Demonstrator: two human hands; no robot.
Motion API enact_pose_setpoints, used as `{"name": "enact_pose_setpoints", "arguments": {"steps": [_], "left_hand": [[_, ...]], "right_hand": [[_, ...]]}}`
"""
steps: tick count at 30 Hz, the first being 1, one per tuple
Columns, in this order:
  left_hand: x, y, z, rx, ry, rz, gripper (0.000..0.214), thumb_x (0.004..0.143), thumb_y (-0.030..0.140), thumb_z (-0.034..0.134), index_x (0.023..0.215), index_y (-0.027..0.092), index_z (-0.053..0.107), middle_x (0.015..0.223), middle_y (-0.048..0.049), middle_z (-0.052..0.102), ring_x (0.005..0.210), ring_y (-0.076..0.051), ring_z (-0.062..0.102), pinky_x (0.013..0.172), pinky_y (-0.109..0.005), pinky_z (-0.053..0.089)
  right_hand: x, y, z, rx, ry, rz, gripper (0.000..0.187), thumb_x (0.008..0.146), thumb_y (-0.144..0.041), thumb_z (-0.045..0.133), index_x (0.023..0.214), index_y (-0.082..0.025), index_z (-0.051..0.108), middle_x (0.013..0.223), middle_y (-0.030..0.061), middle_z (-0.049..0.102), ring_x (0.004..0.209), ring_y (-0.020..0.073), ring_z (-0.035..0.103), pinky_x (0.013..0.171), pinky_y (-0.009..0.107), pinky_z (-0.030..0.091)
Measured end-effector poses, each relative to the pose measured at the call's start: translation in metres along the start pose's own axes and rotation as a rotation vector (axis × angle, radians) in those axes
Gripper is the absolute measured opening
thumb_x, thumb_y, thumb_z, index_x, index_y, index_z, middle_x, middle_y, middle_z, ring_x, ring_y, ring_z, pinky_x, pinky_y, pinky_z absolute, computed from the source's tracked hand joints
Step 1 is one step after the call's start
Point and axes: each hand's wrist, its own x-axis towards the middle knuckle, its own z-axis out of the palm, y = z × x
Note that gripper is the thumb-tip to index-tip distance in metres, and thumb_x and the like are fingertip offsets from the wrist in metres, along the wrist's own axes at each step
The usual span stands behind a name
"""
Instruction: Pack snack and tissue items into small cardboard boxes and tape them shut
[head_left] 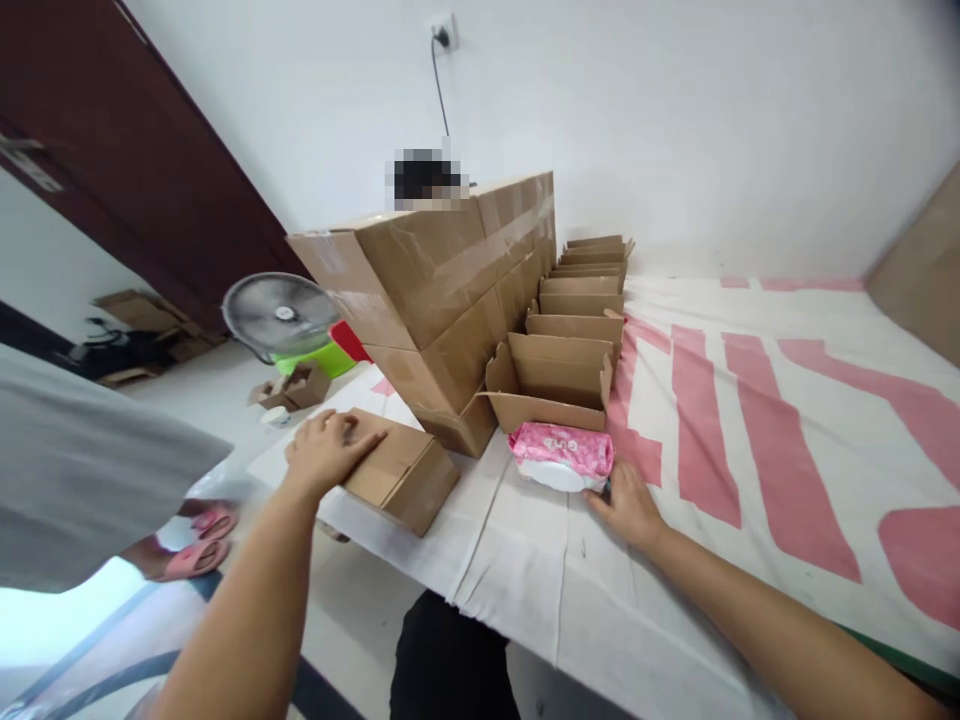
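Observation:
My left hand (322, 455) rests on the top of a closed small cardboard box (405, 480), its thumb and fingers apart, at the table's left edge. At the right end of a pink pack of wet wipes (562, 450), my right hand (630, 500) grips the wrapper; its outer fingers are partly hidden. The pack has a white lid that faces me, and it sits just in front of an open cardboard box (551, 390). Behind that box runs a row of more open boxes (581, 290).
Taped large cartons (442, 290) are stacked left of the row. A person's head shows behind them. A fan (281, 312), a green tub (322, 360) and pink slippers (196, 560) lie to the left. A white and red cloth (780, 450) covers the table.

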Motion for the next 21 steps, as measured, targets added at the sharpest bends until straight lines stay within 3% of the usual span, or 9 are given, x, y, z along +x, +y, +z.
{"name": "enact_pose_setpoints", "arguments": {"steps": [4, 10, 15, 18, 21], "left_hand": [[-0.006, -0.007, 0.007, -0.047, -0.11, -0.029, 0.082, 0.085, 0.072, 0.032, 0.151, 0.024, 0.034, 0.156, -0.0179, 0.039, 0.136, -0.049, 0.041, 0.104, -0.064, 0.037], [-0.052, 0.017, -0.005, -0.091, -0.138, 0.133, 0.081, 0.078, 0.073, 0.044, 0.143, 0.025, 0.049, 0.14, -0.0174, 0.052, 0.124, -0.043, 0.055, 0.1, -0.053, 0.046], [-0.089, 0.034, -0.007, -0.126, -0.109, 0.195, 0.068, 0.082, 0.069, 0.045, 0.136, 0.03, 0.057, 0.131, -0.0115, 0.058, 0.112, -0.036, 0.063, 0.096, -0.046, 0.05], [-0.102, 0.043, -0.005, -0.171, -0.102, 0.248, 0.065, 0.082, 0.067, 0.046, 0.133, 0.03, 0.059, 0.127, -0.0103, 0.059, 0.106, -0.033, 0.066, 0.093, -0.045, 0.052], [-0.112, 0.058, -0.002, -0.204, -0.109, 0.293, 0.065, 0.082, 0.067, 0.045, 0.133, 0.029, 0.059, 0.124, -0.0108, 0.059, 0.102, -0.032, 0.067, 0.091, -0.046, 0.053]], "right_hand": [[0.0, -0.004, -0.003, -0.003, -0.03, 0.024, 0.05, 0.082, -0.034, 0.06, 0.124, -0.009, 0.05, 0.116, 0.02, 0.062, 0.111, 0.0353, 0.057, 0.095, 0.051, 0.049], [0.005, -0.009, -0.012, -0.005, -0.101, 0.06, 0.049, 0.081, -0.033, 0.062, 0.122, -0.008, 0.051, 0.117, 0.0212, 0.063, 0.111, 0.0354, 0.058, 0.094, 0.051, 0.049], [-0.009, -0.018, -0.041, 0.002, -0.211, 0.078, 0.032, 0.084, -0.031, 0.061, 0.11, -0.013, 0.062, 0.106, 0.0152, 0.07, 0.099, 0.03, 0.065, 0.087, 0.045, 0.054], [-0.03, -0.031, -0.054, 0.009, -0.344, -0.034, 0.029, 0.091, -0.024, 0.05, 0.112, -0.014, 0.066, 0.114, 0.0152, 0.071, 0.106, 0.0273, 0.066, 0.093, 0.044, 0.053], [-0.05, -0.047, -0.055, -0.009, -0.508, -0.296, 0.042, 0.092, -0.016, 0.045, 0.131, -0.012, 0.059, 0.139, 0.0186, 0.06, 0.13, 0.0287, 0.055, 0.107, 0.048, 0.046]]}}
